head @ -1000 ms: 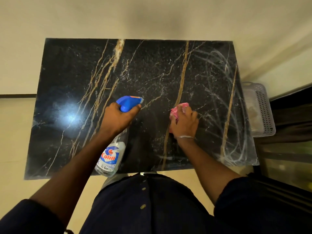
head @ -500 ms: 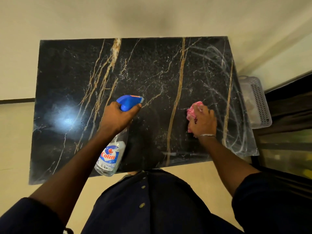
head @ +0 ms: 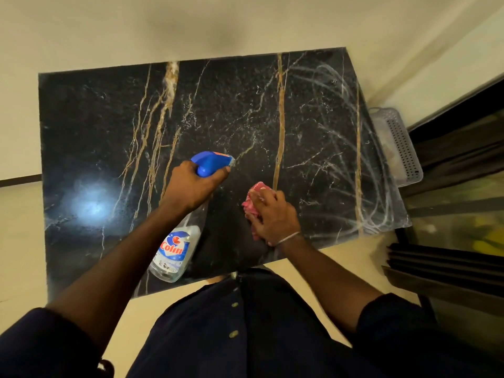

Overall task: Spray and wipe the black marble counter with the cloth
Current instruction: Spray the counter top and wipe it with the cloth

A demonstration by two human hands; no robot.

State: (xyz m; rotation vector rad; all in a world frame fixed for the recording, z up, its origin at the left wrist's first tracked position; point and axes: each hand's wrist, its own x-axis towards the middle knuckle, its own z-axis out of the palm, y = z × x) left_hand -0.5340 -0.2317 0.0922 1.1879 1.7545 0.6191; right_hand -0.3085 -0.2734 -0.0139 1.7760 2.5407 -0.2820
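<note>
The black marble counter (head: 231, 110) is a rectangular slab, shot through with tan-gold veins running front to back and fine white threads between them. Its right part carries pale, looping wet streaks (head: 341, 118); toward the left a soft patch of reflected light (head: 92, 205) shines on the polish. Near the front edge, about the middle, a pink crumpled cloth (head: 252, 199) lies on the stone under the right hand (head: 272, 216).

You have bare counter (head: 90, 126) across the far and left parts. Near the middle, your left hand (head: 191, 186) gripping the spray bottle (head: 177, 249) and your right hand (head: 272, 216) holding the cloth (head: 252, 203) leave only a narrow gap. A basket (head: 401, 148) stands just off the right edge, and the wall (head: 191, 28) closes the far side.
</note>
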